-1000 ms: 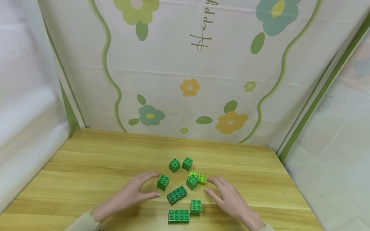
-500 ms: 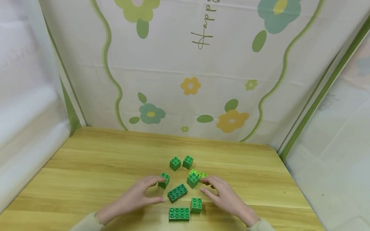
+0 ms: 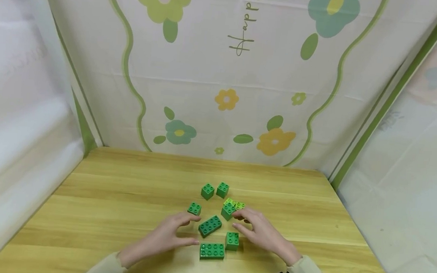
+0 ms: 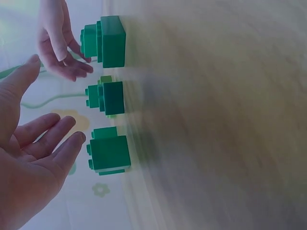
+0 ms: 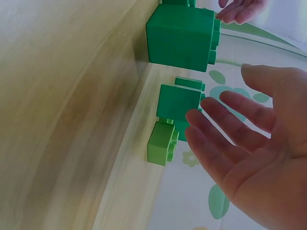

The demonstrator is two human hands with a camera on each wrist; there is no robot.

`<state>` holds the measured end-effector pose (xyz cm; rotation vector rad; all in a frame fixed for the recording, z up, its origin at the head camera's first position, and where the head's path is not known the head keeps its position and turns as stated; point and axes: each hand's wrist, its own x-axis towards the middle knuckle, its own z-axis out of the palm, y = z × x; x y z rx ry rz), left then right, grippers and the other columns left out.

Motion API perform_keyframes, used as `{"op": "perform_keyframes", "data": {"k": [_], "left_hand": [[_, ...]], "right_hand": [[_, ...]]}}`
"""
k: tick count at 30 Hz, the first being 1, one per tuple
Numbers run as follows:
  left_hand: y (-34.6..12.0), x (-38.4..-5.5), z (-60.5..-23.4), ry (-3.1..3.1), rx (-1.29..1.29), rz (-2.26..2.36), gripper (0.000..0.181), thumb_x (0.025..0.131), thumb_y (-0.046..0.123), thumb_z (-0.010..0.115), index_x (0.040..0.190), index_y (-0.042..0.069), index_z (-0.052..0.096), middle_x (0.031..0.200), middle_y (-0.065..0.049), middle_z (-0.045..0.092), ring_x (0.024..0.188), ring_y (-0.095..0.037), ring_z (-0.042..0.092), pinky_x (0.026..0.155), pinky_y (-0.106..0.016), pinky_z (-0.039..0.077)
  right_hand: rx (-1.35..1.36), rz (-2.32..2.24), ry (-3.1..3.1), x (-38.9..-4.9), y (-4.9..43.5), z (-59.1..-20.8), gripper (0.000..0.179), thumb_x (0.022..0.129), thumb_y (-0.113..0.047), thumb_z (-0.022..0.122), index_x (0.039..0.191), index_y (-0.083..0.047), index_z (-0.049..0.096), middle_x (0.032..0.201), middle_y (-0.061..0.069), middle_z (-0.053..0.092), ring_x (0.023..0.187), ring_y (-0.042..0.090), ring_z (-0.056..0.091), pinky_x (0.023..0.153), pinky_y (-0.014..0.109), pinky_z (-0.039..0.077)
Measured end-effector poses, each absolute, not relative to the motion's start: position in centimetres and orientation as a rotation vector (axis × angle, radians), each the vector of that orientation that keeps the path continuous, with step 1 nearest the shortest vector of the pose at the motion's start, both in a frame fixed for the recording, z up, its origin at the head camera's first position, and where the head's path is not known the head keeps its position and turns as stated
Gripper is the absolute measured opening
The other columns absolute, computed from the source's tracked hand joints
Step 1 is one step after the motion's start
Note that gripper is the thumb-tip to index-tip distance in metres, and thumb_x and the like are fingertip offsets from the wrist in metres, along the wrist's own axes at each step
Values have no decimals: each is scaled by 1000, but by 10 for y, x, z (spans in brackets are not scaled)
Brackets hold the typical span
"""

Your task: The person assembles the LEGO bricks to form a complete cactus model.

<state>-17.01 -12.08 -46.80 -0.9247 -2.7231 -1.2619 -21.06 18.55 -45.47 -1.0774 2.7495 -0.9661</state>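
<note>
My left hand (image 3: 171, 232) is held over the table with thumb and fingers spread, nothing between them. Its fingertips overlap the lower edge of a green square toy brick (image 3: 194, 208) in the head view. Its thumb points at a long green brick (image 3: 212, 251); another long green brick (image 3: 210, 226) lies at a slant between the hands. My right hand (image 3: 261, 231), also holding nothing, has its fingertips beside a green square brick (image 3: 228, 211) and two lime bricks (image 3: 240, 206). Below its thumb stands another green square brick (image 3: 232, 241). In the right wrist view its fingers (image 5: 225, 143) are relaxed.
Two more green square bricks, one on the left (image 3: 207, 191) and one on the right (image 3: 223, 189), stand farther back on the wooden table (image 3: 123, 189). A white flowered cloth (image 3: 193, 67) hangs behind the table, with white cloth at both sides.
Both hands have moved inward among the bricks. The left hand passed over the left square brick and came a little nearer; the right hand shifted left past the lime bricks. The bricks stay in place.
</note>
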Motion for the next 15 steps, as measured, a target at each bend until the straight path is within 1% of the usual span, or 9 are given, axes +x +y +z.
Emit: {"op": "perform_keyframes", "data": {"k": [4,10,15], "left_hand": [[-119,-170,-469,-2725,-921,-1283,57,84,34,78,128,2,61,129,-14,65,116,-32,64,96,-42,57],[-119,-171,-471,-2724,-899,-1312,57,84,34,77,127,1,61,129,-17,65,116,-34,64,95,-44,57],[-123,-172,-472,-2705,-877,-1330,57,85,33,77,127,-2,60,128,-19,65,115,-35,64,96,-44,56]], "right_hand": [[-1065,-969,2738,-211,185,-456,35,101,-33,56,124,-6,63,116,8,68,106,23,67,91,39,59],[-1065,-956,2720,-212,182,-458,36,102,-34,55,123,-7,64,117,8,69,105,21,67,90,32,59],[-1063,-952,2708,-214,178,-458,35,102,-34,55,123,-8,64,117,7,69,105,20,66,90,32,59]]}}
